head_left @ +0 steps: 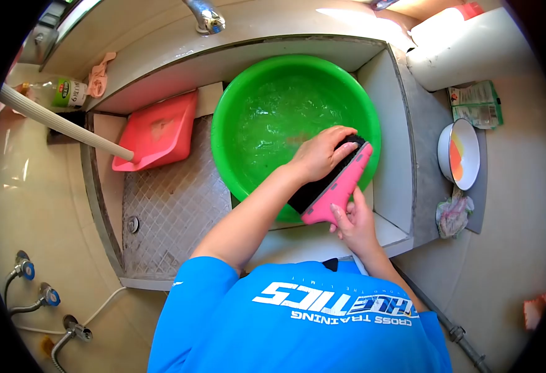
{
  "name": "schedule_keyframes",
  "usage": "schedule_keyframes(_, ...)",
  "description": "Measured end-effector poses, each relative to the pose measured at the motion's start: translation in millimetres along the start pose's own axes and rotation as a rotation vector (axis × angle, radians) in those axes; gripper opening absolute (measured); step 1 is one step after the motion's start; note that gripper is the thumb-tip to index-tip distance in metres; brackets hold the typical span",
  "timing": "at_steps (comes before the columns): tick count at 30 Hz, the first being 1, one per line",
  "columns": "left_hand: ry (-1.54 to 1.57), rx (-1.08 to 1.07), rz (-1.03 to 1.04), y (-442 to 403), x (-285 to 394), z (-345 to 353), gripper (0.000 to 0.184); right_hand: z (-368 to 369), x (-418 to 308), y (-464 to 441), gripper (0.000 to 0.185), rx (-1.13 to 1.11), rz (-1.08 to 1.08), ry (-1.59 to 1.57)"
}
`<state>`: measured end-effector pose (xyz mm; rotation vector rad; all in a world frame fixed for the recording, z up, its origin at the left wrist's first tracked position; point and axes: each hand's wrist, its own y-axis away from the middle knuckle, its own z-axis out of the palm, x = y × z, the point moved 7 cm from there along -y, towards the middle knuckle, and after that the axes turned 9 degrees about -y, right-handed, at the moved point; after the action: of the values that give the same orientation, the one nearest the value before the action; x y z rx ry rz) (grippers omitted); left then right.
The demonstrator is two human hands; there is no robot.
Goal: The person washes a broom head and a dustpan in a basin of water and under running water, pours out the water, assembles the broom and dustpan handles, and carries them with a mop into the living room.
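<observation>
A pink broom head [345, 185] with black bristles [315, 188] is tilted over the near right rim of a green basin [222, 118] of water. My left hand [324, 152] lies across the bristles near their upper end, its fingers curled over them and the thumb along the pink edge. Lower down, my right hand [355, 222] grips the pink body by its narrow neck, thumb on top. Some of its fingers are hidden under the broom head.
The basin stands in a tiled sink [167, 205]. Left of it are a pink dustpan [161, 133] and a pale hose [68, 122]. A faucet [208, 18] hangs above. On the right ledge sit a white bowl [468, 143], a crumpled plastic bag [454, 215] and a green packet [477, 102].
</observation>
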<state>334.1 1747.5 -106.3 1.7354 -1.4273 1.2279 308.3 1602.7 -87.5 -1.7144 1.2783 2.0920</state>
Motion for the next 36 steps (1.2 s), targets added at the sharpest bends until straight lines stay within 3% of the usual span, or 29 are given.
schedule_keyframes(3,0.002,0.138,-0.045,19.2,-7.1,-7.9,0.032,-6.1,-6.9,-0.3,0.058,0.038,-0.046,-0.012)
schedule_keyframes(5,-0.112,-0.101,-0.253,37.5,-32.6,8.0,0.029,-13.1,-19.9,-5.2,0.058,0.079,-0.071,-0.054)
schedule_keyframes(6,0.015,0.047,-0.204,44.4,-26.8,2.6,0.031,-15.7,-24.2,-5.5,0.057,0.096,-0.083,-0.078)
schedule_keyframes(10,0.056,-0.068,-0.354,68.4,-47.2,6.1,0.035,-24.1,-29.3,-5.2,0.056,0.131,-0.122,-0.094)
schedule_keyframes(17,0.12,-0.094,-0.304,79.6,-46.6,-1.9,0.035,-38.3,-51.6,-6.7,0.055,0.165,-0.209,-0.037)
schedule_keyframes(23,-0.011,-0.211,-0.351,84.5,-50.3,-5.6,0.033,-44.0,-53.5,3.2,0.057,0.189,-0.206,-0.068)
schedule_keyframes(26,0.029,-0.075,-0.432,91.9,-64.8,-16.8,0.031,-51.4,-56.0,4.6,0.058,0.221,-0.246,-0.053)
schedule_keyframes(31,0.107,0.348,-0.431,89.4,-81.0,-51.6,0.03,-55.5,-54.7,7.8,0.057,0.228,-0.258,-0.075)
schedule_keyframes(32,-0.039,0.285,-0.447,88.4,-87.5,-57.4,0.016,-55.2,-53.4,8.2,0.057,0.227,-0.256,-0.076)
schedule_keyframes(33,-0.04,0.283,-0.449,89.8,-85.6,-59.4,0.016,-55.5,-51.9,8.8,0.057,0.234,-0.258,-0.073)
schedule_keyframes(34,-0.246,0.277,-0.42,89.5,-78.8,-64.2,0.014,-55.9,-51.1,9.3,0.056,0.243,-0.263,-0.071)
schedule_keyframes(35,-0.452,0.268,-0.387,88.8,-72.6,-67.0,0.023,-57.1,-50.9,9.7,0.056,0.246,-0.261,-0.073)
schedule_keyframes(36,-0.452,0.263,-0.388,89.3,-72.7,-64.7,0.023,-59.9,-51.2,10.3,0.055,0.261,-0.263,-0.075)
